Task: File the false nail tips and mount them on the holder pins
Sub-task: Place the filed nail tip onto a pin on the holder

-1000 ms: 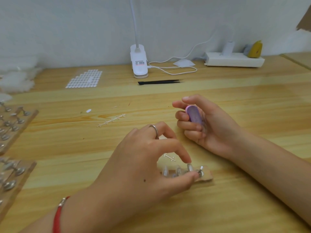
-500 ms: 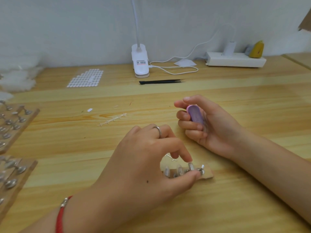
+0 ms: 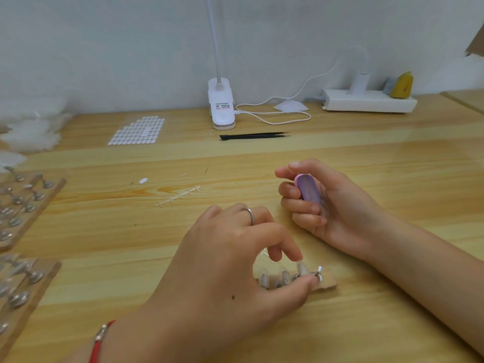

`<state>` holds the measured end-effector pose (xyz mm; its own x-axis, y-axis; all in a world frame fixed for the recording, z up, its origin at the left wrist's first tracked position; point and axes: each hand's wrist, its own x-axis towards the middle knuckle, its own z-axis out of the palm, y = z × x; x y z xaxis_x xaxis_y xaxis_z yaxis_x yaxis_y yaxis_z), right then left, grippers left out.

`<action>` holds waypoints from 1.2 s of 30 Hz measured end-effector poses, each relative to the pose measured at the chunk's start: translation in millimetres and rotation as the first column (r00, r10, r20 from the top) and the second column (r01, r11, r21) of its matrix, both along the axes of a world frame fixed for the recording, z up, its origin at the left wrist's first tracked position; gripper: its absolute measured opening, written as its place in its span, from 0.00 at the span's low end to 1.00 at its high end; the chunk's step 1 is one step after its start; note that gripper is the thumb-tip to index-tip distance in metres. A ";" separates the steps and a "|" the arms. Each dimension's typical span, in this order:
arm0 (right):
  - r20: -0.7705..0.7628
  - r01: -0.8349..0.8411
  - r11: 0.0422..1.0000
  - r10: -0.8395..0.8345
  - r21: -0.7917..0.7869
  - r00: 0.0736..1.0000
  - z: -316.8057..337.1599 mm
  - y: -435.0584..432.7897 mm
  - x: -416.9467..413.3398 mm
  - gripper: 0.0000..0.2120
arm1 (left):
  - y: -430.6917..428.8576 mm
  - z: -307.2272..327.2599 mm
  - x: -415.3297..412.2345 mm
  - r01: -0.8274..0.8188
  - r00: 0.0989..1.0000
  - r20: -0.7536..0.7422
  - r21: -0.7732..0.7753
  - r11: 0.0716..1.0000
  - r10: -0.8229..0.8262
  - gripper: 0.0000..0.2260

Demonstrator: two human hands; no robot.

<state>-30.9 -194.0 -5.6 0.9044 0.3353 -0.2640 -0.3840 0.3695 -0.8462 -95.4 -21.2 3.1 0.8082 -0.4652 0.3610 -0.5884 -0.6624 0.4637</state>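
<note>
A small wooden holder strip point(image 3: 328, 281) lies on the table near the front, with clear false nail tips point(image 3: 303, 268) standing on its pins. My left hand point(image 3: 230, 271) covers the strip's left part; its forefinger and thumb pinch a clear tip over a pin near the strip's right end. One bare metal pin point(image 3: 319, 271) shows just right of the thumb. My right hand point(image 3: 327, 205) rests on the table behind the strip, fingers curled around a purple nail file point(image 3: 309, 191).
Two larger wooden holder boards point(image 3: 28, 203) with metal pins lie at the left edge. A clear plastic sprue point(image 3: 178, 196) and black tweezers point(image 3: 251, 136) lie further back. A sheet of white adhesive tabs point(image 3: 138, 131), a clip lamp point(image 3: 221, 106) and a power strip point(image 3: 369, 102) line the wall.
My left forefinger has bent slightly lower onto the tip at the pin. The right hand with the file has stayed in place.
</note>
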 end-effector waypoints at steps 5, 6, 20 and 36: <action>0.001 0.001 1.000 -0.001 -0.002 1.000 -0.3 0.0 0.3 0.06 | 0.2 -1.9 0.7 0.016 1.000 -0.017 0.015 1.000 -0.016 0.11; 0.004 0.001 1.000 -0.001 -0.004 1.000 0.0 0.0 0.2 0.06 | 0.3 -2.0 1.1 0.016 1.000 -0.022 0.017 1.000 -0.015 0.11; 0.009 0.005 1.000 -0.005 -0.025 1.000 -1.1 0.6 0.2 0.08 | -3.2 -2.5 -1.5 0.022 0.999 0.030 0.119 0.993 -0.026 0.11; -0.056 0.065 0.997 -0.062 0.036 0.996 2.0 0.2 -1.8 0.09 | 49.8 -6.9 54.8 0.025 0.980 -0.201 0.204 0.979 0.017 0.17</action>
<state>-32.6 -193.8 -3.6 0.9086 0.2884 -0.3023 -0.4045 0.4262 -0.8091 -40.6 28.6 -3.7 0.8523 -0.5155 0.0888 -0.5002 -0.7533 0.4270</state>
